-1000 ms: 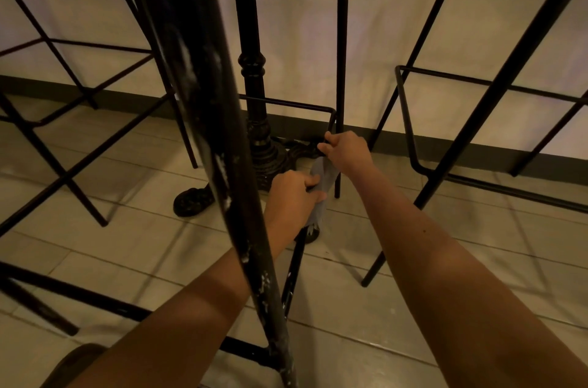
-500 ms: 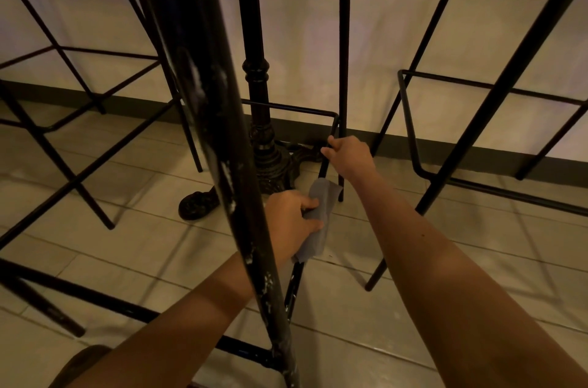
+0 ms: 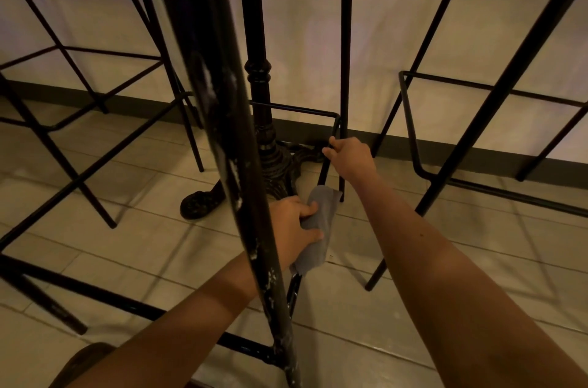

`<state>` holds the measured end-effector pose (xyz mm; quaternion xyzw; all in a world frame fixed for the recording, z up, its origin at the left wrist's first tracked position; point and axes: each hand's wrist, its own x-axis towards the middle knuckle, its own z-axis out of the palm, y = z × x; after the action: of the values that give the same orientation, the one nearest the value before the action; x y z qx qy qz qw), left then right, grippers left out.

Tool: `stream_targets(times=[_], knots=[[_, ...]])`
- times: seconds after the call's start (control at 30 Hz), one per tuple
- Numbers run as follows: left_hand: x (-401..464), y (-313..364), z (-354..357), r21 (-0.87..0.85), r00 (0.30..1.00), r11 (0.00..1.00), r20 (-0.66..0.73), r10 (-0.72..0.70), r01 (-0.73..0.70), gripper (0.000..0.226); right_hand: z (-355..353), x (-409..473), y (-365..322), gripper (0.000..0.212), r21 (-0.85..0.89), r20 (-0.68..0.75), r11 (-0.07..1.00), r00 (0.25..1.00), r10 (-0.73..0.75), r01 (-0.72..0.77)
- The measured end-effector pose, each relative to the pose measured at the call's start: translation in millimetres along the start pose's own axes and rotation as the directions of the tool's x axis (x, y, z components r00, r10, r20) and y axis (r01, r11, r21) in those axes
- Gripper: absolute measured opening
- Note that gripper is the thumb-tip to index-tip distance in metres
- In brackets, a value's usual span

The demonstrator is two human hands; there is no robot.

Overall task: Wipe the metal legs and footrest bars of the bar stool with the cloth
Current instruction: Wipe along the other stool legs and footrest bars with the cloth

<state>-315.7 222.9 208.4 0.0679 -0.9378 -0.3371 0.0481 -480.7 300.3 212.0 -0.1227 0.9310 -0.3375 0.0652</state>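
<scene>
left hand (image 3: 294, 225): grips grey cloth (image 3: 319, 228) wrapped round a footrest bar (image 3: 324, 171), centre frame | right hand (image 3: 350, 158): fingers curled round the same bar higher up, near its corner | near stool leg (image 3: 229, 165): chipped paint, foreground | table pedestal (image 3: 264, 120): behind

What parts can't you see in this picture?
- Head view: stool seat, cut off by the top edge.
- Bar under the cloth, hidden by it and the left hand.
- Left hand's back, crossed by the near leg.
- Right hand: fingertips hidden behind the footrest bar.
</scene>
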Motion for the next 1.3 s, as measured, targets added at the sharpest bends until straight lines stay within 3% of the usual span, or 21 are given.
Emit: stream_targets(times=[0.4,0.63,0.8,1.13,1.27,1.3], knots=[[0,3,5,-0.131,0.997,0.991,-0.063,-0.034,0.025,0.041,-3,-14,4,0.04,-0.009,0.026,0.998,0.998,-0.054,0.055],[-9,-2,7,-0.147,0.998,0.988,-0.014,-0.054,0.051,0.036,0,-33,8,0.045,0.008,-0.008,0.994,0.994,-0.107,0.107],[-2,6,6,-0.142,0.995,0.988,-0.077,-0.063,0.052,0.036,6,-50,12,0.043,0.011,-0.007,0.99,0.99,-0.143,0.143],[-29,-6,9,-0.239,0.996,0.971,-0.089,-0.033,0.011,0.038,10,-53,13,0.039,0.067,0.009,0.99,0.993,-0.121,0.121],[-22,-1,3,-0.21,0.998,0.978,-0.061,-0.002,-0.011,0.018,11,-49,13,0.039,0.063,0.017,0.993,0.995,-0.1,0.098],[-19,2,2,-0.19,0.998,0.982,-0.066,0.001,-0.014,0.023,11,-50,12,0.039,0.064,0.02,0.994,0.995,-0.094,0.092]])
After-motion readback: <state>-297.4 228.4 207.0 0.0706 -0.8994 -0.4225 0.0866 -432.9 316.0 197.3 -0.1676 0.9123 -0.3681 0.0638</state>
